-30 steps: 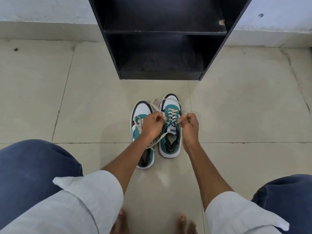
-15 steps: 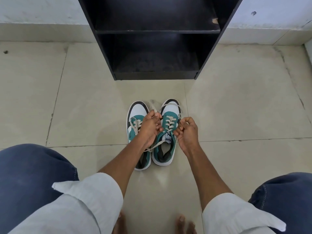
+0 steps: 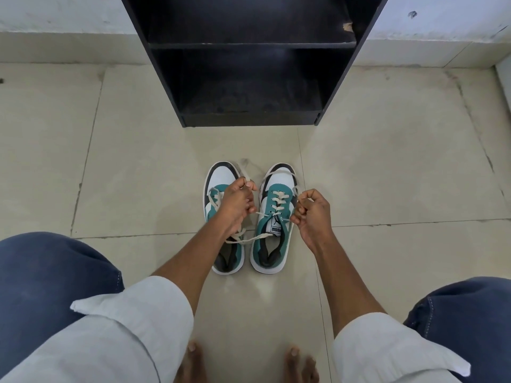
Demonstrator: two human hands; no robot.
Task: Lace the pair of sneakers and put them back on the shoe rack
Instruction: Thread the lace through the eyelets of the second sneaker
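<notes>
Two teal, white and black sneakers stand side by side on the tiled floor, toes toward the rack. The right sneaker [image 3: 272,217] has a cream lace [image 3: 278,201] crossed through its eyelets. My left hand [image 3: 235,205] hovers over the left sneaker [image 3: 221,179] and pinches one lace end, which runs across to the right sneaker. My right hand [image 3: 311,211] is beside the right sneaker, fingers closed on the other lace end. The left sneaker's lace lies loose. The black shoe rack [image 3: 249,78] stands just beyond, its shelves bare.
Beige floor tiles [image 3: 387,175] surround the shoes. A white wall base runs behind the rack. My knees in blue trousers sit at the lower left and right, and my bare toes [image 3: 298,360] show at the bottom edge.
My hands have moved apart, pulling the lace ends outward to each side. The view has shifted slightly, so the sneakers sit a little lower in the frame.
</notes>
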